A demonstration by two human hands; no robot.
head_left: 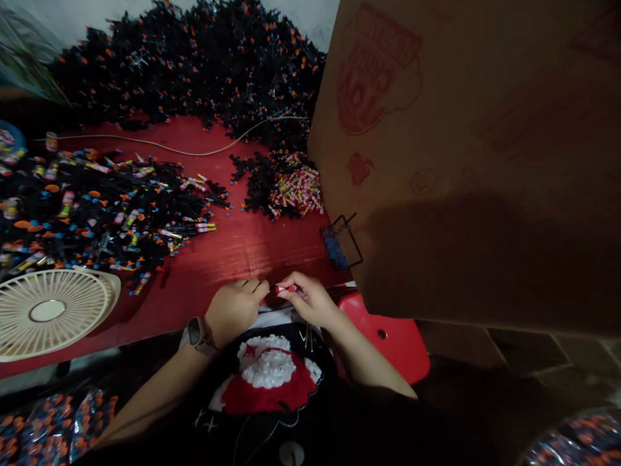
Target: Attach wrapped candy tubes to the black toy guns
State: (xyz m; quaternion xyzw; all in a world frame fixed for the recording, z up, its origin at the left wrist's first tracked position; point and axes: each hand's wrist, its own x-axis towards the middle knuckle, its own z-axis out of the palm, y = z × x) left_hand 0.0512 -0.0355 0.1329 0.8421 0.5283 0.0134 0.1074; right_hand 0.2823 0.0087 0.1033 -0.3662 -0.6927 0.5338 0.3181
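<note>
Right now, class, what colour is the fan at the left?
The fan is cream; it shows best in the head view, the only one.

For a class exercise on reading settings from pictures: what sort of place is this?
Probably a small hand-assembly workshop: a great heap of black pieces with orange and blue parts, a pile of colourful little pieces on a red table, and a large cardboard box.
</note>
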